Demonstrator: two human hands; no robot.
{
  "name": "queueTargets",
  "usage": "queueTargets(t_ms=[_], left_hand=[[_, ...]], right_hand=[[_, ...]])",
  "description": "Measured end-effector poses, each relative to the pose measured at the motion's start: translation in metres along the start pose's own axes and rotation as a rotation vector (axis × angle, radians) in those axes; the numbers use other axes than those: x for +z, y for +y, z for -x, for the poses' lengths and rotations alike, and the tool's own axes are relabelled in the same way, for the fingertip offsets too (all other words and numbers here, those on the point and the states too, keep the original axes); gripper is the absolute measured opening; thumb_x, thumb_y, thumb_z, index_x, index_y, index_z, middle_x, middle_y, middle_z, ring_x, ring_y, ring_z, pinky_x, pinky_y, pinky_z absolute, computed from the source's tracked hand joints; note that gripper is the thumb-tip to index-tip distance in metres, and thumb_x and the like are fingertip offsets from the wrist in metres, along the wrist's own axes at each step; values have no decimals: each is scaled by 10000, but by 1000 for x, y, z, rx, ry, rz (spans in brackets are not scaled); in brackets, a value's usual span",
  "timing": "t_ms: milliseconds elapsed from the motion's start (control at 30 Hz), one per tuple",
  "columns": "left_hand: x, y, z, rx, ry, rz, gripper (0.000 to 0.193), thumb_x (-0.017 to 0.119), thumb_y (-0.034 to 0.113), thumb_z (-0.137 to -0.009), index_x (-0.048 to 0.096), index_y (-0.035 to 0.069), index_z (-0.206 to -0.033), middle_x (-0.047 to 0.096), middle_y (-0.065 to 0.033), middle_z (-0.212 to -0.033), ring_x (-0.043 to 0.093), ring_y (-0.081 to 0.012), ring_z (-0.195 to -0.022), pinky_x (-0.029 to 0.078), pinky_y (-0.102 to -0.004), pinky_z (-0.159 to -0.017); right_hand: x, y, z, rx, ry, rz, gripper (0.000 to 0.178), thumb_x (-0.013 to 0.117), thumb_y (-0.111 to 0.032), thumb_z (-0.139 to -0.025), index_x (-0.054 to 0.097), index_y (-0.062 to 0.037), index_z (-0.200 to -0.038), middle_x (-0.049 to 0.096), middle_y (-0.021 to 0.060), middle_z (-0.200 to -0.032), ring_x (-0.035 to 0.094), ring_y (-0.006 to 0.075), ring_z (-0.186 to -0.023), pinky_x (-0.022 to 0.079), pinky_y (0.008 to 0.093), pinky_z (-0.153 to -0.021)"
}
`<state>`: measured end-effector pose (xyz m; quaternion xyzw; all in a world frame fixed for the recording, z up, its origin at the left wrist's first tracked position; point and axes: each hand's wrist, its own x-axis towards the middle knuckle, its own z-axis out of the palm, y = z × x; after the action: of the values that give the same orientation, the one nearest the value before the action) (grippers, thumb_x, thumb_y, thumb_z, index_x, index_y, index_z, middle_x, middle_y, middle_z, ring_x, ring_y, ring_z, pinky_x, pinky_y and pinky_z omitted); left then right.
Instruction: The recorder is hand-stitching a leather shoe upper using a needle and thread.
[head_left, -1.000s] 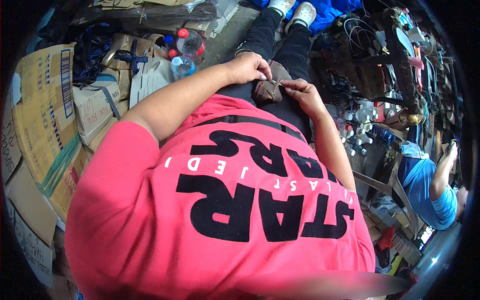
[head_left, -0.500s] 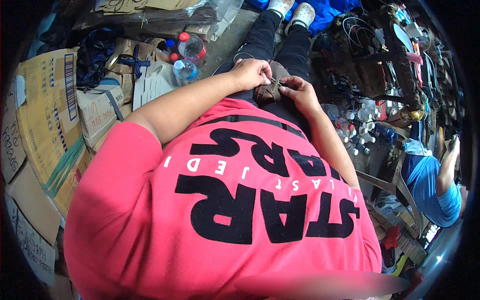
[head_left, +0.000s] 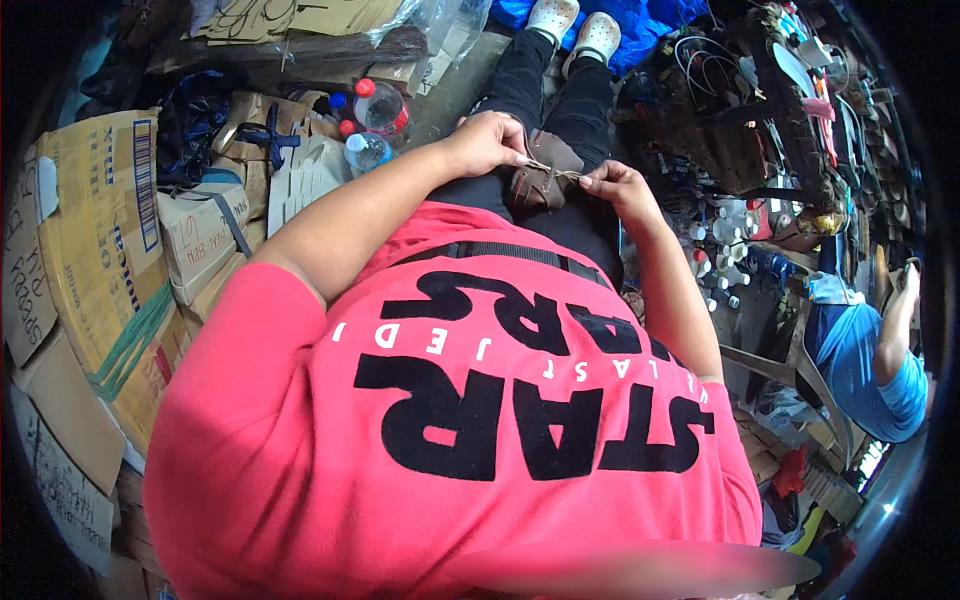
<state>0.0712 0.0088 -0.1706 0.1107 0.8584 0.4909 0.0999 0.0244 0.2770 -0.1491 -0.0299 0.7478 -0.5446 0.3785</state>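
A brown leather shoe (head_left: 540,190) rests on my lap between my thighs, its tongue standing up on the far side. Pinched in the fingertips of my left hand (head_left: 488,143) is one end of a pale thin shoelace (head_left: 566,174). To the right, my right hand (head_left: 620,190) pinches the other side of that lace. Between the two hands the lace runs across the shoe's opening, drawn out to both sides. How it is knotted is too small to tell.
Cardboard boxes (head_left: 95,260) are stacked at my left, with plastic bottles (head_left: 380,108) beside my left leg. More bottles (head_left: 730,230) and cluttered shelves stand at the right. A person in a blue shirt (head_left: 870,370) sits at the far right.
My hands have moved apart, left hand to the left and right hand to the right. The lace between them is now stretched out and more of the shoe shows.
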Motion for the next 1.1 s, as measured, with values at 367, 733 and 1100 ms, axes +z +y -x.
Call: queueTargets(t_ms=[367,733,1100], left_hand=[[5,43,-9,227,-321,-727,170,524,190,-847,591,183,-1004,678,-121,-825,667,-329,-854,453,-472,-772],[-92,-20,62,-209,4,-231,65,612,111,-884,580,76,-928,629,-101,-793,634,-231,-776,460,-350,-676],[-40,25,-1,-88,96,1517,114,588,212,-954,575,111,-902,590,-20,-787,573,-160,-710,480,-305,-714]], right_hand=[[25,-26,-3,-411,-102,1246,165,507,-187,-889,614,-139,-1005,687,121,-909,642,342,-941,411,552,-872],[-55,20,39,9,199,399,117,657,-131,-884,703,-38,-939,628,-18,-712,497,48,-640,415,251,-594],[0,-16,-4,-214,8,-1009,188,565,-323,-973,603,-150,-908,568,-10,-791,519,150,-694,442,378,-797]])
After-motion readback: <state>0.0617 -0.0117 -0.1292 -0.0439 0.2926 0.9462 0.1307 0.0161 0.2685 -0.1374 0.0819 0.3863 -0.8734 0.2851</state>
